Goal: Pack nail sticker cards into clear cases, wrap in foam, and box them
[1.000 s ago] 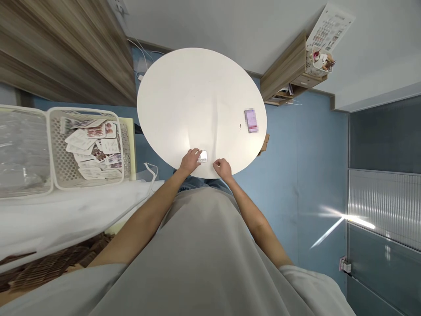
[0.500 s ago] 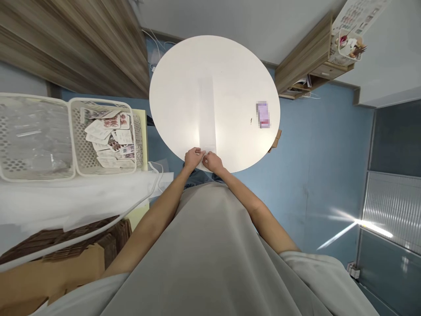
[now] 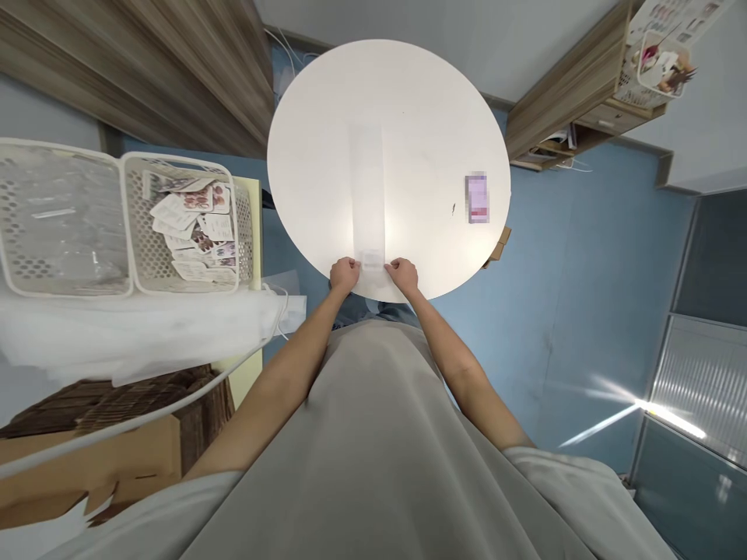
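At far left, a white perforated basket (image 3: pixel 26 270) holds a heap of clear plastic packaging (image 3: pixel 82 222). Touching it on the right, a second white basket (image 3: pixel 140 241) holds a loose pile of printed cards (image 3: pixel 201 225), overlapping at odd angles. Below both lies white sheeting (image 3: pixel 134 330); lower still, an open cardboard box (image 3: pixel 134 455) has dark brown folded pieces (image 3: pixel 157 400) beside it.

In the center is a round white table (image 3: pixel 318 124). At its near edge, the left hand (image 3: pixel 344 274) has its thumb and fingertips pinched together on the left side of a translucent strip (image 3: pixel 367 179), which runs away from the person across the tabletop. A small, pale rectangular piece (image 3: pixel 372 258) lies at the strip's near end, between the hands. The right hand (image 3: pixel 403 276) pinches the strip's right side.

Farther right on the table are a small dark item (image 3: pixel 454 208) and a blurred purple rectangle (image 3: pixel 478 198). At upper right, a wooden cabinet (image 3: pixel 572 78) carries another white perforated basket (image 3: pixel 633 82) of mixed, colorful items (image 3: pixel 665 66).
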Demonstrator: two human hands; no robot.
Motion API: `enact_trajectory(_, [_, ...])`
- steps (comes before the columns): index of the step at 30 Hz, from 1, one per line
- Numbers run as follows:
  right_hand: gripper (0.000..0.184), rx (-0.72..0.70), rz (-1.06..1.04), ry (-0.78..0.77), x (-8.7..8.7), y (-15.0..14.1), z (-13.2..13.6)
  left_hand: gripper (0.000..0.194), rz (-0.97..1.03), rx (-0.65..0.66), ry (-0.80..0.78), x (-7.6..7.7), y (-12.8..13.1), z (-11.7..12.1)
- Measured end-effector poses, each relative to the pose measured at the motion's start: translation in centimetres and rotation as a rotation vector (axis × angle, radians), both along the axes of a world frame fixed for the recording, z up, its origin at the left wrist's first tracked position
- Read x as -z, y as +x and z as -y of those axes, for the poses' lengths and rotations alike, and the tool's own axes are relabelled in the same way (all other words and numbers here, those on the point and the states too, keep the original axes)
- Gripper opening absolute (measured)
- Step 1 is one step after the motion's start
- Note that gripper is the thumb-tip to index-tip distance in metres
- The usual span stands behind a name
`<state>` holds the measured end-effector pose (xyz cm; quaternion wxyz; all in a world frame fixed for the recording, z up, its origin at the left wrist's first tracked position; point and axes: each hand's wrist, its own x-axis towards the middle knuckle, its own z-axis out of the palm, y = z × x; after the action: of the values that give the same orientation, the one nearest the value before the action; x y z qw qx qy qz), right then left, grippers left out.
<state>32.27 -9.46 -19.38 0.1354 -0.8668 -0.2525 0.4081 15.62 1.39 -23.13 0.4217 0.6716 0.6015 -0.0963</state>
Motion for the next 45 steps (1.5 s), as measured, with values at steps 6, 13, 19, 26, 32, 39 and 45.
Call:
enact_trajectory(6, [0.020,0.002,-0.124,0.036,1.3,-0.4,-0.5,0.025,-0.048,-0.041,0.053,0.4,0.8,0.6])
enact_trajectory(13, [0.020,0.054,-0.120,0.039,2.4,-1.6,-0.7,0.027,-0.100,-0.033,0.114,-0.6,1.4,1.9])
enact_trajectory(19, [0.018,0.089,-0.122,0.059,2.7,-1.9,-0.4,0.030,-0.033,0.072,0.265,-1.4,0.9,1.8])
enact_trajectory(26, [0.020,0.135,-0.100,0.063,3.1,-2.0,-0.3,0.052,0.237,0.575,0.282,-1.1,-0.1,-0.2])
enact_trajectory(32, [0.019,0.136,-0.123,0.070,3.0,-1.3,-0.3,0.069,0.344,0.751,0.200,-0.6,-1.6,-0.4])
enact_trajectory(39, [0.027,0.289,-0.362,0.131,2.5,0.4,-0.5,0.078,0.295,0.798,0.131,-2.0,-2.0,-0.8])
enact_trajectory(45, [0.032,0.368,-0.492,0.140,1.5,1.4,-1.6,0.095,0.283,0.930,0.153,-2.4,-1.9,-1.2])
